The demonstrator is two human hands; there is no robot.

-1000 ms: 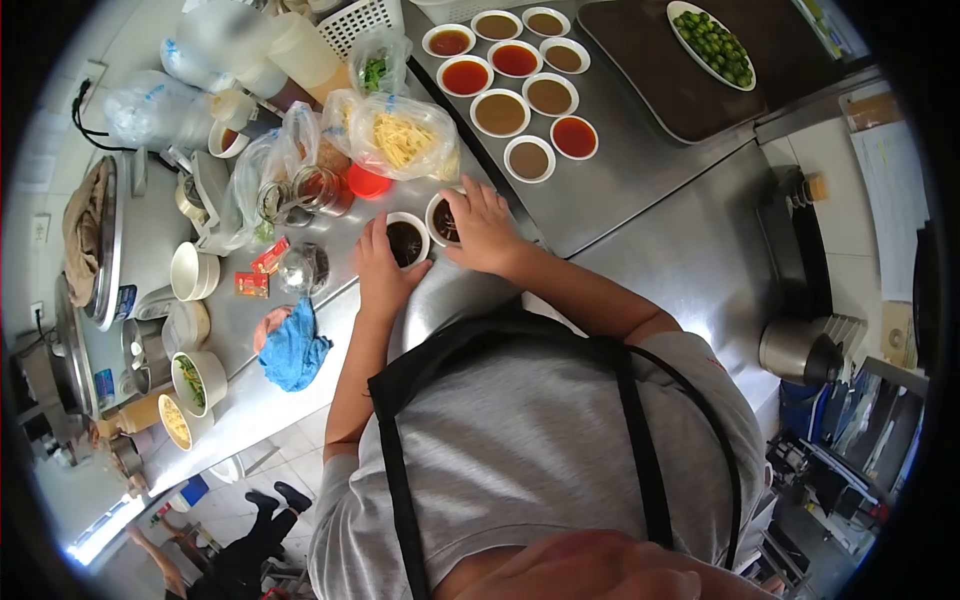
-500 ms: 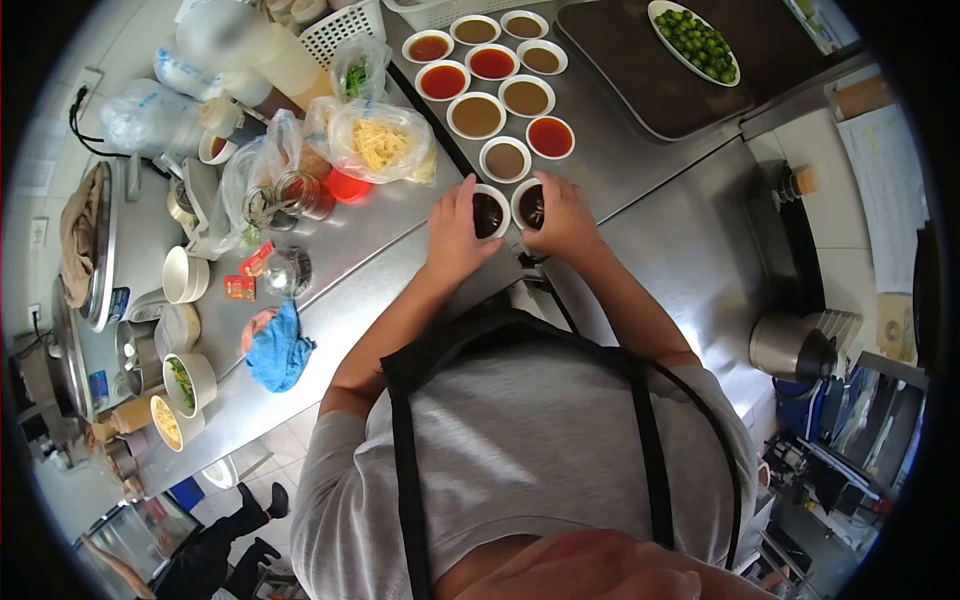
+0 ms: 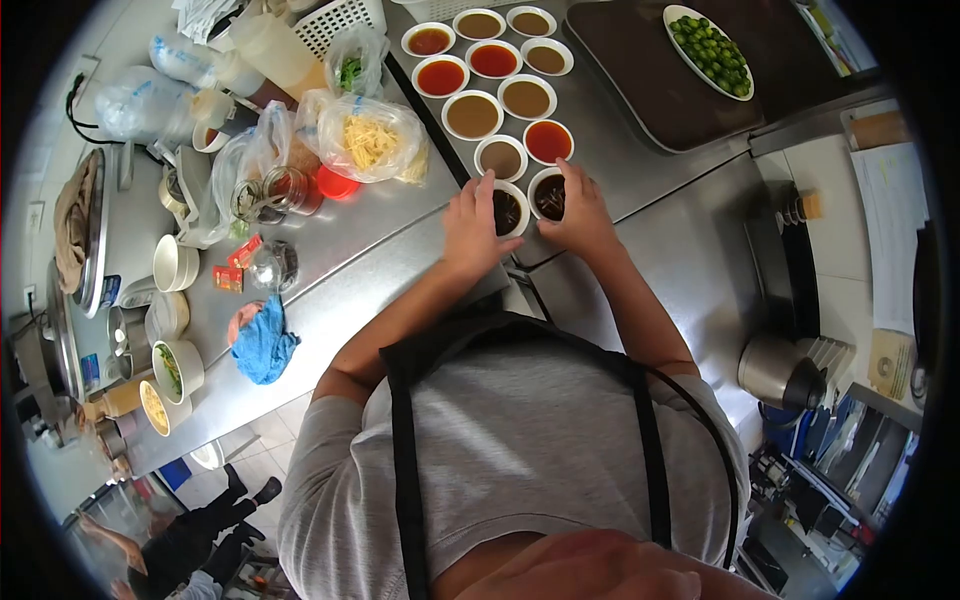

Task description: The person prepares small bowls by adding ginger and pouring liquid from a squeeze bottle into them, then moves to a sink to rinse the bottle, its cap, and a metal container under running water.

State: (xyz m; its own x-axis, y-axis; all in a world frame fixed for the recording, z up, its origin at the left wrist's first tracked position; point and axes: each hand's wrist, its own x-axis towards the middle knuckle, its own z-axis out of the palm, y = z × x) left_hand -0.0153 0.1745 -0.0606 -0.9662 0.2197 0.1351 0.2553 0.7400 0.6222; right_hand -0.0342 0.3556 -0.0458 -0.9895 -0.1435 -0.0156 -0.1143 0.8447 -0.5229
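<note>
My left hand (image 3: 472, 226) is closed round the outer side of a small white sauce cup (image 3: 509, 213) holding dark brown liquid with pale bits. Beside it, my right hand (image 3: 580, 216) grips a second such dark sauce cup (image 3: 549, 196) from its right side. Both cups stand upright, rims touching or nearly so. Just beyond them are a cup of greyish-brown sauce (image 3: 501, 158) and a cup of red sauce (image 3: 549, 142). Several more cups of brown and red sauce, including an orange-red one (image 3: 440, 76), are grouped farther back.
A dark tray (image 3: 640, 90) with an oval dish of small green limes (image 3: 711, 52) lies at the back right. To the left are a bag of pale shreds (image 3: 370, 140), glass jars (image 3: 290, 190), a blue cloth (image 3: 265, 343) and white bowls (image 3: 177, 265). Another person (image 3: 190, 545) is at lower left.
Both hands and the two dark sauce cups have shifted right and slightly away from me, closer under the red sauce cup. The whole view has also shifted a little.
</note>
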